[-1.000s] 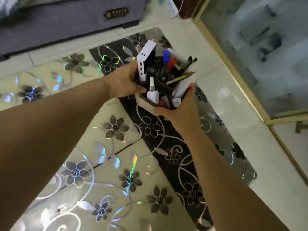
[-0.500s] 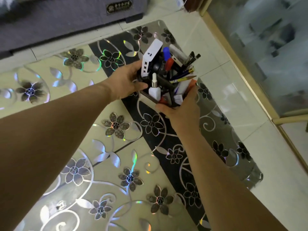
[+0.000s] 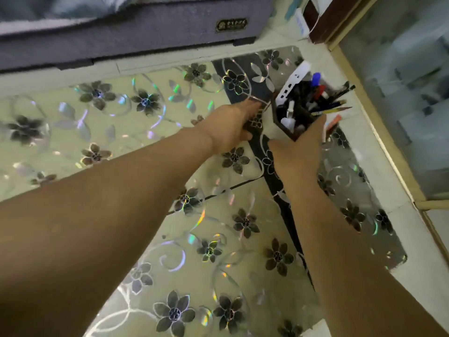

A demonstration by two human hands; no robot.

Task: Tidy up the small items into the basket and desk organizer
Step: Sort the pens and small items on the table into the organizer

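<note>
Flowered, shiny film (image 3: 150, 132) covers the surface, pale green with dark petals and a black band running through it toward the far right corner. White tile edging (image 3: 379, 152) borders the film on the right, and a gold-framed glass panel (image 3: 401, 81) stands beyond it. At the far edge sits a grey upholstered piece (image 3: 136, 32) with a small gold badge (image 3: 232, 25).

Near the far right corner of the surface stands the desk organizer (image 3: 283, 117), a dark, angular holder with several compartments. It is crammed: a white rectangular box (image 3: 292, 80) leans out at its far left, a small white dropper bottle (image 3: 289, 116) stands in a near compartment, and pens (image 3: 315, 79) with blue and red caps stick up in the middle. A yellow pencil (image 3: 328, 110) pokes out to the right, just beside dark brushes or pens fanning upward.

The left hand (image 3: 233, 127) lies just left of the organizer, fingers stretched and relaxed toward its side, holding nothing. Motion blur makes it hard to say whether the fingertips touch the holder. The right hand (image 3: 301, 147) is at the organizer's near right corner, fingers reaching up along its wall, thumb spread wide to the left. It seems loosely opened rather than clasped round the holder. An orange object (image 3: 334, 121) shows just past its fingers.
</note>
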